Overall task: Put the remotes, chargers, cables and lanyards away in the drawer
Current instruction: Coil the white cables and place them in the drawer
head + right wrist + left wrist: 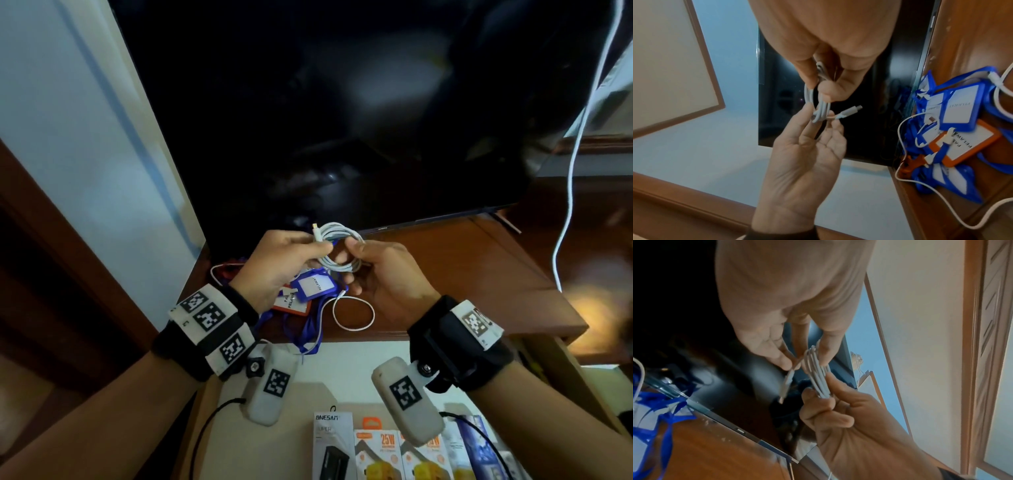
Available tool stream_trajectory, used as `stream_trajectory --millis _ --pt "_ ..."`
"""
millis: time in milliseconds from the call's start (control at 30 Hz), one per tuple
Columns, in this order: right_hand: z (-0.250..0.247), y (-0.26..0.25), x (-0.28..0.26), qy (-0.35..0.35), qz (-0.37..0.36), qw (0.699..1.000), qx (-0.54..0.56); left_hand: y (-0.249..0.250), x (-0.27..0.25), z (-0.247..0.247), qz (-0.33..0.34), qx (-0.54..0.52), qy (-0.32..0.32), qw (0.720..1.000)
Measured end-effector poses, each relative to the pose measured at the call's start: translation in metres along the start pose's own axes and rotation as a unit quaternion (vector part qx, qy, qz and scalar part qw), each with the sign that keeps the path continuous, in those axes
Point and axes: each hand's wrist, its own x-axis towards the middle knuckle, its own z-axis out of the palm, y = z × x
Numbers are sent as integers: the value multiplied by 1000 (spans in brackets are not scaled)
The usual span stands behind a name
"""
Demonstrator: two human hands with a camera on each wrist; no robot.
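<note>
A coiled white cable (342, 248) is held in the air over the wooden cabinet top (462, 274) by both hands. My left hand (320, 245) pinches the strand by the plug (851, 110), with the plug end sticking out. My right hand (354, 248) grips the other side of the coil (818, 100). Under the hands lie blue and orange lanyards with badge holders (308, 289), and a second white cable (352, 313) loops beside them. The open drawer (342, 363) is below, near me.
A dark TV screen (342, 102) stands right behind the hands. A white cord (575, 154) hangs down at the right. Boxed chargers (376, 448) lie in the drawer's near part. A pale wall (85, 137) borders the cabinet's left.
</note>
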Motion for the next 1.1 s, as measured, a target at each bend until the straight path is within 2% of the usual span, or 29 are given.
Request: stream_trajectory --millis 267,367,467,600,733,867,1000,1100 --pt "-2 34 -3 6 52 997 -58 -52 6 -14 -12 -11 31 999" --pt "-7 67 -2 6 93 994 -60 -84 3 -22 -42 39 31 998" --pt "-17 105 2 20 149 981 -126 -122 -2 -34 -86 86 27 992" --pt "-25 150 11 46 237 956 -168 -178 -16 -50 -128 218 12 967" --pt "-23 181 30 93 280 937 -184 -229 -32 -66 -173 363 -61 914" --pt "-21 199 59 98 344 904 -233 -269 -48 -76 -197 504 -154 827" --pt "-25 219 80 124 318 898 -279 -298 -53 -81 -221 567 -251 752" --pt "-23 221 87 120 293 892 -322 -310 -55 -90 -213 606 -294 707"
